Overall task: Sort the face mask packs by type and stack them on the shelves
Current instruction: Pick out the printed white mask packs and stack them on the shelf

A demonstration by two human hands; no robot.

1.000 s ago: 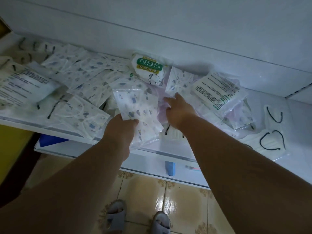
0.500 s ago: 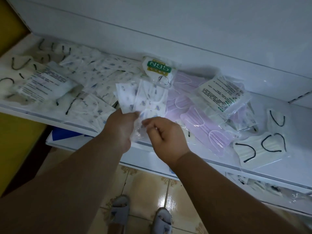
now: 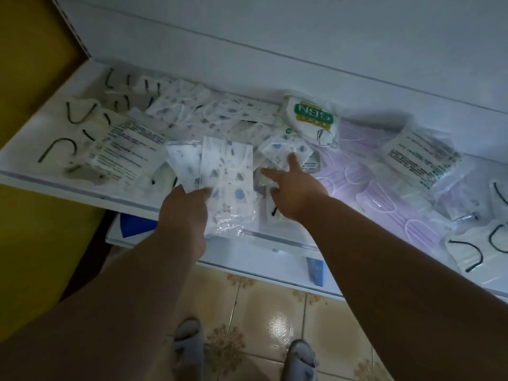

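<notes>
Two printed mask packs (image 3: 220, 171) sit fanned in our left hand (image 3: 187, 210), pinched at their lower edge between thumb and curled fingers, held just over the shelf (image 3: 41, 171) front edge, approx. mid-shelf. Only one view, the head cam, so that's all we go by.

Our right hand (image 3: 291, 188) reaches fwd with fingers spread and fairly straight, holding nothing; index tip touches or nearly touches another printed pack (image 3: 283, 149) lying just right of the held ones, below the N95 pack (image 3: 313, 116) near the shelf's back edge. More printed packs lie toward the back-left, black-loop masks (image 3: 74, 114) at the left corner and more at the right end. Pink masks (image 3: 384, 193) spread along the right half by the front edge; a text-label pack (image 3: 423, 158) lies behind them.

Handling, as we judge it: packs are v. light, thin, floppy, w/ slick film that slides on its neighbours. Best to pinch a corner or edge seam, thumb on top, not press flat. Risk: dragging the packs beneath along.
</notes>
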